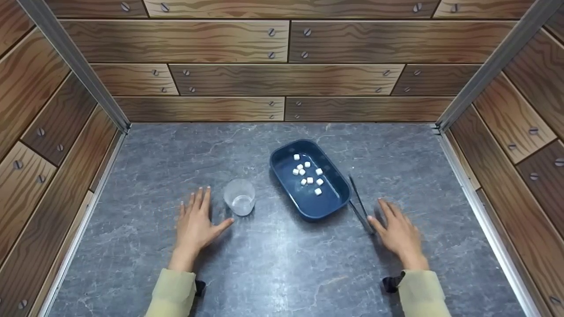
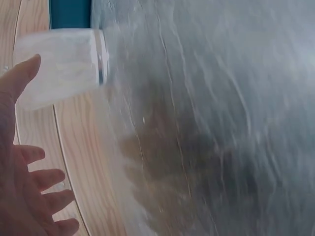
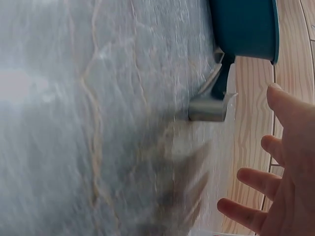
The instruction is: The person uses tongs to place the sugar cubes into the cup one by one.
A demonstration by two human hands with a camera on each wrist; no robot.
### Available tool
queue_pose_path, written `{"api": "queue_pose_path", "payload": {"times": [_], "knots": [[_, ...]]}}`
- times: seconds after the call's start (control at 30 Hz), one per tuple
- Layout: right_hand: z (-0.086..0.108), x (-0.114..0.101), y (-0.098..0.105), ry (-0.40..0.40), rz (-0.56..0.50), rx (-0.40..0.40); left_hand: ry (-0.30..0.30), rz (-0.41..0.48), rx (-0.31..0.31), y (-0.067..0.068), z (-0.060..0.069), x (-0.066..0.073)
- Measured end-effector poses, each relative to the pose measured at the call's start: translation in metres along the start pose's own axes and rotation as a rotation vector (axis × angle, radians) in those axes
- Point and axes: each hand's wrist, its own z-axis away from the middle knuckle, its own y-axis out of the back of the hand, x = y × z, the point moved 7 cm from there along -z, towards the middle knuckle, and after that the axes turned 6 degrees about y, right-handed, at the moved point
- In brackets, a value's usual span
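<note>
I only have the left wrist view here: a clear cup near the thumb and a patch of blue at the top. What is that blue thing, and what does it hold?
Observer: A blue tray holding small white cubes.
Operator: What else lies on the table?
Observer: Tweezers, between the tray and the right hand.
Operator: Does that hand grip them?
Observer: No, its fingers are spread, none curled round them.

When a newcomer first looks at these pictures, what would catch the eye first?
Probably the dark blue tray, just right of centre in the head view, with small white cubes inside. Next come the clear cup on its left, beside the left grip, and the tongs near the right grip.
</note>
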Motion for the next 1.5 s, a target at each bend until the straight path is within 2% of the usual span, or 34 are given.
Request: {"api": "queue_pose_path", "payload": {"times": [0.27,0.5,0.7,0.93,1.13,1.5], "knots": [[-0.001,-0.008,-0.009,-0.011,-0.01,-0.057,-0.029,0.155,0.006,-0.006,-0.003,0.019],[-0.001,-0.012,-0.011,0.001,-0.021,-0.048,0.028,0.272,-0.027,-0.011,-0.006,0.028],[-0.004,-0.017,-0.012,0.009,-0.027,-0.036,0.056,0.374,-0.03,-0.014,-0.011,0.032],[-0.01,-0.022,-0.015,-0.007,-0.017,-0.075,0.075,0.503,-0.036,-0.018,-0.017,0.033],[-0.016,-0.023,-0.017,-0.028,0.01,-0.093,0.061,0.57,-0.038,-0.022,-0.023,0.034],[-0.024,-0.023,-0.021,-0.057,0.059,-0.117,0.091,0.628,-0.044,-0.027,-0.027,0.037]]}}
